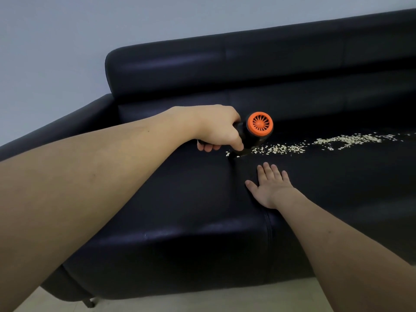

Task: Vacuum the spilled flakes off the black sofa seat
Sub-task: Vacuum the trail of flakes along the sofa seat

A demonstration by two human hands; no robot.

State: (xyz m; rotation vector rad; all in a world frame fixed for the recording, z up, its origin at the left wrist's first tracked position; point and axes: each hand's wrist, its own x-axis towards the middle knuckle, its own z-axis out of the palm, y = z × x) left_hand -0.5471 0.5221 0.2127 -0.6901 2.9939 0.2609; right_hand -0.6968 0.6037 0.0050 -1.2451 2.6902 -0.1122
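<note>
1. Left hand (216, 129) fingers were wrapped round the vacuum (252, 136) handle; nozzle sat just below the fingertips, at the near end of the flakes (315, 143).
2. Right hand (270, 185) lay flat, fingers straight, on the seat (180, 194), near the nozzle but clear of the trail.
3. Most flakes ran well beyond the left fingers, untouched. Risk: a fast sweep could scatter them.
4. Risk: exhaust from the orange rear could blow strays about.
5. Risk: flakes could drop into the seam beside the right thumb.
</note>
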